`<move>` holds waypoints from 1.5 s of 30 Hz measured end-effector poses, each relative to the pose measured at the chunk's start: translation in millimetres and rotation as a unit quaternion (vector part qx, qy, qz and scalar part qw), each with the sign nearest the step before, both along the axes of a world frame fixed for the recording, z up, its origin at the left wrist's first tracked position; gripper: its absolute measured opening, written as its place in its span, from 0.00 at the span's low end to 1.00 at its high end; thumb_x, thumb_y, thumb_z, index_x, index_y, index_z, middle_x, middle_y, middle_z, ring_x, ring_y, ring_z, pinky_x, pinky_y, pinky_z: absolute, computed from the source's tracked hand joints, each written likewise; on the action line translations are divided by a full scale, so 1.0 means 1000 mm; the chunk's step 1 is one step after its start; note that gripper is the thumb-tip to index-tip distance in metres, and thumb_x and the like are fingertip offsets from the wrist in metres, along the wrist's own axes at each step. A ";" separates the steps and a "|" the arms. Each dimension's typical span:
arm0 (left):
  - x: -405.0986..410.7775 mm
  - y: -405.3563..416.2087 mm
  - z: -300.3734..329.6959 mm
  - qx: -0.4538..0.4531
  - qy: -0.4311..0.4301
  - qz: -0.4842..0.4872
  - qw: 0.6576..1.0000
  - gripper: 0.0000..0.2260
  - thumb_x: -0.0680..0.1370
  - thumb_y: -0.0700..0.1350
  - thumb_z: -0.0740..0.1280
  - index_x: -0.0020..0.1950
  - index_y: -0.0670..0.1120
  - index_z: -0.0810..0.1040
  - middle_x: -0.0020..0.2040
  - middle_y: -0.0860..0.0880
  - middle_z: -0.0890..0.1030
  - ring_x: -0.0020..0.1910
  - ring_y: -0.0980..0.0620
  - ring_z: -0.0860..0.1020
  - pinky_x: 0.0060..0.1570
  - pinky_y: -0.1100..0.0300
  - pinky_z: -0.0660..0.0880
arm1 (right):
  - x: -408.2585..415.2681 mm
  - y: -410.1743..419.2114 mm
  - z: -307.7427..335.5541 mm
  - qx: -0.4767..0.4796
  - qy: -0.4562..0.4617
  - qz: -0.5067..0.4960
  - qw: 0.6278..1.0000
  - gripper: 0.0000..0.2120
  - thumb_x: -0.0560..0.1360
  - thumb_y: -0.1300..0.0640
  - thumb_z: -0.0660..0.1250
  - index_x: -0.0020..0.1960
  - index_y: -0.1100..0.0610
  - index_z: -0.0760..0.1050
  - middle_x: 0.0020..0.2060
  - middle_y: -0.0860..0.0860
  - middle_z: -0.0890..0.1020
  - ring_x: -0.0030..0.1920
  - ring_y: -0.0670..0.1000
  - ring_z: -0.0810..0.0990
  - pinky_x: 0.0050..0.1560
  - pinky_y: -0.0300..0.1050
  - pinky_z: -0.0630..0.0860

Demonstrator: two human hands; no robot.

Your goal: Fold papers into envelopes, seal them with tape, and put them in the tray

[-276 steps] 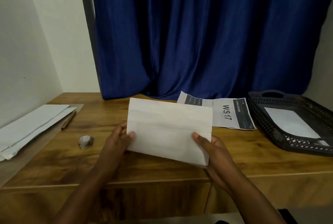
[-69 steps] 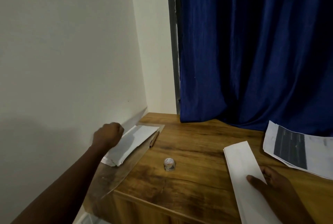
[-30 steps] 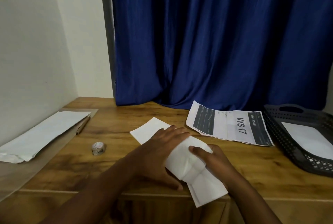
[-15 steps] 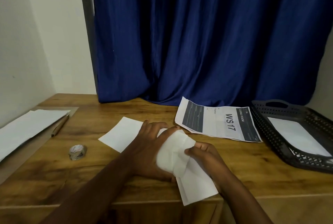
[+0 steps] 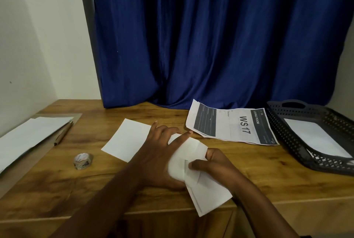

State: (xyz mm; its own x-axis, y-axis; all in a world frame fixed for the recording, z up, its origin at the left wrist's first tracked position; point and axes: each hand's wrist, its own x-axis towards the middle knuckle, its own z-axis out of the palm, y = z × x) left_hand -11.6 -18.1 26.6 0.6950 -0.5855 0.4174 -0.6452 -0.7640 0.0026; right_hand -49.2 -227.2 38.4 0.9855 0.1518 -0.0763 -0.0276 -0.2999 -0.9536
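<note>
A white envelope point(image 5: 127, 140) lies slantwise on the wooden table point(image 5: 249, 172), its near end hanging over the front edge. A folded white paper point(image 5: 188, 153) curves up from its middle. My left hand point(image 5: 161, 153) lies flat across the envelope, fingers spread and touching the folded paper. My right hand point(image 5: 212, 163) pinches that paper's near part with thumb and fingers. A small tape roll point(image 5: 83, 160) sits to the left. The dark perforated tray point(image 5: 298, 142) at the right holds a white envelope point(image 5: 314, 138).
A printed sheet marked WS 17 point(image 5: 231, 124) lies behind my hands. At the far left a stack of white papers point(image 5: 28, 138) rests on a board, with a pencil point(image 5: 63, 133) beside it. A blue curtain point(image 5: 210, 36) hangs behind the table.
Since a second ago my right hand has drawn the folded paper nearer and curled it over the envelope. My left hand stays pressed on the envelope. The camera has swung slightly.
</note>
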 end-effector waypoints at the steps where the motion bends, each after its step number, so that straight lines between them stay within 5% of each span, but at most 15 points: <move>1: 0.000 0.000 0.000 0.000 0.004 0.002 1.000 0.54 0.61 0.82 0.63 0.81 0.58 0.56 0.76 0.50 0.66 0.74 0.48 0.63 0.77 0.37 0.48 | -0.001 0.000 0.002 -0.007 0.003 0.007 1.000 0.05 0.74 0.59 0.74 0.47 0.52 0.80 0.38 0.45 0.85 0.36 0.44 0.84 0.32 0.32 0.76; 10: 0.003 0.000 -0.001 0.007 -0.001 -0.003 1.000 0.54 0.61 0.83 0.61 0.81 0.59 0.55 0.75 0.50 0.67 0.73 0.49 0.65 0.78 0.37 0.48 | 0.005 0.015 -0.004 -0.011 0.004 -0.072 0.997 0.10 0.74 0.47 0.73 0.43 0.46 0.72 0.38 0.43 0.77 0.38 0.41 0.75 0.35 0.34 0.70; 15: 0.004 0.001 -0.001 -0.001 0.039 -0.017 0.999 0.55 0.62 0.81 0.66 0.82 0.58 0.51 0.76 0.53 0.65 0.75 0.53 0.61 0.79 0.41 0.46 | 0.011 0.020 -0.007 -0.022 0.016 -0.105 0.994 0.26 0.68 0.37 0.75 0.58 0.52 0.77 0.47 0.48 0.80 0.43 0.44 0.77 0.37 0.38 0.71; 21: 0.003 0.002 0.002 -0.009 0.101 -0.028 0.994 0.55 0.62 0.77 0.70 0.81 0.63 0.45 0.78 0.55 0.62 0.76 0.55 0.61 0.79 0.41 0.46 | 0.010 0.015 -0.012 0.019 -0.035 -0.065 0.997 0.07 0.72 0.53 0.77 0.43 0.49 0.79 0.38 0.44 0.82 0.42 0.47 0.82 0.42 0.40 0.80; 24: 0.005 0.008 0.002 0.004 0.110 -0.030 0.993 0.55 0.63 0.76 0.70 0.80 0.65 0.43 0.79 0.57 0.59 0.77 0.56 0.59 0.79 0.45 0.46 | 0.007 0.013 -0.007 0.005 -0.037 -0.082 0.996 0.08 0.73 0.55 0.76 0.41 0.48 0.77 0.42 0.49 0.83 0.38 0.43 0.79 0.36 0.33 0.75; 28: 0.007 0.012 0.003 0.011 0.121 -0.051 0.991 0.55 0.63 0.77 0.69 0.80 0.64 0.41 0.82 0.60 0.52 0.80 0.57 0.53 0.79 0.43 0.42 | 0.005 0.011 -0.003 0.001 -0.023 -0.056 0.998 0.07 0.72 0.59 0.76 0.43 0.52 0.78 0.42 0.50 0.83 0.41 0.46 0.80 0.48 0.47 0.82; 31: 0.008 0.012 0.002 0.027 0.136 -0.055 0.989 0.54 0.64 0.77 0.69 0.78 0.66 0.37 0.82 0.62 0.48 0.81 0.59 0.48 0.80 0.44 0.40 | 0.004 0.014 0.005 0.002 -0.012 -0.095 0.995 0.13 0.71 0.52 0.78 0.42 0.46 0.72 0.43 0.46 0.79 0.40 0.42 0.76 0.37 0.36 0.73; 35: 0.010 0.012 -0.002 0.013 0.150 -0.047 0.988 0.56 0.64 0.77 0.69 0.79 0.66 0.37 0.83 0.59 0.48 0.81 0.58 0.47 0.80 0.45 0.40 | 0.001 0.016 0.015 0.019 -0.004 -0.068 0.997 0.15 0.67 0.44 0.79 0.45 0.49 0.78 0.41 0.43 0.83 0.38 0.41 0.82 0.34 0.34 0.76; 45: 0.011 0.012 -0.007 -0.036 0.148 -0.090 0.984 0.56 0.64 0.75 0.71 0.75 0.69 0.31 0.82 0.59 0.50 0.80 0.57 0.51 0.79 0.42 0.49 | -0.004 0.006 0.015 -0.049 -0.041 0.048 0.997 0.16 0.68 0.56 0.80 0.53 0.52 0.81 0.46 0.46 0.87 0.47 0.46 0.85 0.45 0.41 0.82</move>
State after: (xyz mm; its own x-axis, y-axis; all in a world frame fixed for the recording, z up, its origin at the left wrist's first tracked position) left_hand -0.6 -6.6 19.1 0.6806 -0.6862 0.2568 -0.7325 -0.6290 0.2605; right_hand -52.9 -220.8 53.8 0.9704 0.2409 -0.0144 0.0832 -0.3898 -0.9171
